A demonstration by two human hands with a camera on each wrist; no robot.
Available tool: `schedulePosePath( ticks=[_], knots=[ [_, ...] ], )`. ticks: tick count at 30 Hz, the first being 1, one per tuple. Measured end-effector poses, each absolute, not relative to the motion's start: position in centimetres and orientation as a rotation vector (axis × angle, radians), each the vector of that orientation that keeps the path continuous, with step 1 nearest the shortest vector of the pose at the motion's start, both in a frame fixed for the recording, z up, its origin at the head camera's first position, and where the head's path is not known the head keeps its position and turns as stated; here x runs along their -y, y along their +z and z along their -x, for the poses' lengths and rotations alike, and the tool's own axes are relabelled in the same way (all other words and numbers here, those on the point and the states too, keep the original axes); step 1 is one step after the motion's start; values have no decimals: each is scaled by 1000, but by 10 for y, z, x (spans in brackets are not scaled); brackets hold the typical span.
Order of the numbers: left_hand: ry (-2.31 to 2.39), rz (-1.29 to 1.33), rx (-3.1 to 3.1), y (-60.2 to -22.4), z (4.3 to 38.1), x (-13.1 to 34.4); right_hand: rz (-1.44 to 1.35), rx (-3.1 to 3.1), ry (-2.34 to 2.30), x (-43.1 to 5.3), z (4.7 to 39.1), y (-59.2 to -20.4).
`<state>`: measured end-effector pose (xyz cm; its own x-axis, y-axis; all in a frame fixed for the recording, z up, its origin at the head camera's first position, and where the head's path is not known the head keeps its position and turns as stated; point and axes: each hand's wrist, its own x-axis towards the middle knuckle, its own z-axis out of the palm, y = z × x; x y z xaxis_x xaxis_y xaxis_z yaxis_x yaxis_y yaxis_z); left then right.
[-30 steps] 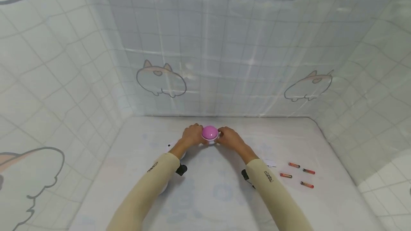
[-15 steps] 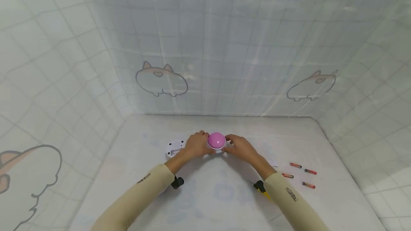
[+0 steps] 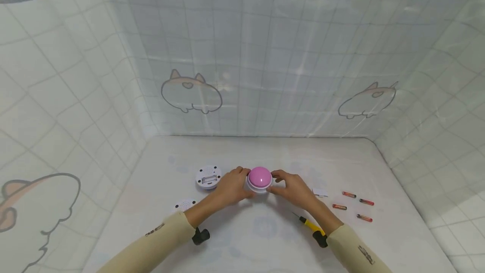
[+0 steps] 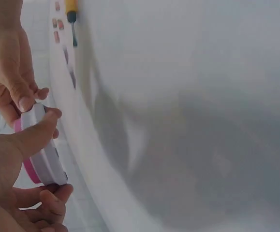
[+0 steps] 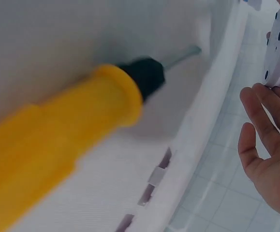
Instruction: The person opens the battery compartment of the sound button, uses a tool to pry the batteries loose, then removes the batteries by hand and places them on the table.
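A push button with a pink dome and white round base [image 3: 260,179] is held between both hands near the middle of the table. My left hand [image 3: 232,186] grips its left side, thumb and fingers round the rim in the left wrist view. My right hand [image 3: 293,187] pinches the opposite edge with thumb and fingertips. The base's underside [image 5: 276,46], with dark round spots, shows in the right wrist view. A yellow screwdriver [image 3: 312,226] with a black collar lies beside the right forearm, its tip towards the button.
Left of the hands, a white round unit [image 3: 208,177] lies upside down, battery slot showing; another [image 3: 185,204] is partly behind the left arm. Several red batteries [image 3: 364,218] lie at right, near small white pieces [image 3: 320,192]. A patterned wall [image 3: 278,75] stands behind the table.
Both hands have brought the pink push button nearer and slightly to the right. The forearms have spread apart, so the screwdriver and upturned white units now show more.
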<state>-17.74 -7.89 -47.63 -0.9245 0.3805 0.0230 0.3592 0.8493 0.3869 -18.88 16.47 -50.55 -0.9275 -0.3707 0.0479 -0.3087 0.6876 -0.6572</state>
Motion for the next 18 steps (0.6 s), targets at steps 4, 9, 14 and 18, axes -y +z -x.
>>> schedulePosePath(
  ticks=[4, 9, 14, 18],
  knots=[
    [613, -584, -2979, -479, 170, 80, 535, -2759, -1113, -169, 180, -508],
    [721, -562, -2971, -484, 165, 79, 544, -2729, -1164, -175, 173, -509],
    [866, -555, -2936, -483, 166, 80, 565, -2734, -1201, -179, 171, -504],
    [950, -555, -2919, -481, 167, 80, 556, -2761, -1197, -180, 172, -503]
  ],
)
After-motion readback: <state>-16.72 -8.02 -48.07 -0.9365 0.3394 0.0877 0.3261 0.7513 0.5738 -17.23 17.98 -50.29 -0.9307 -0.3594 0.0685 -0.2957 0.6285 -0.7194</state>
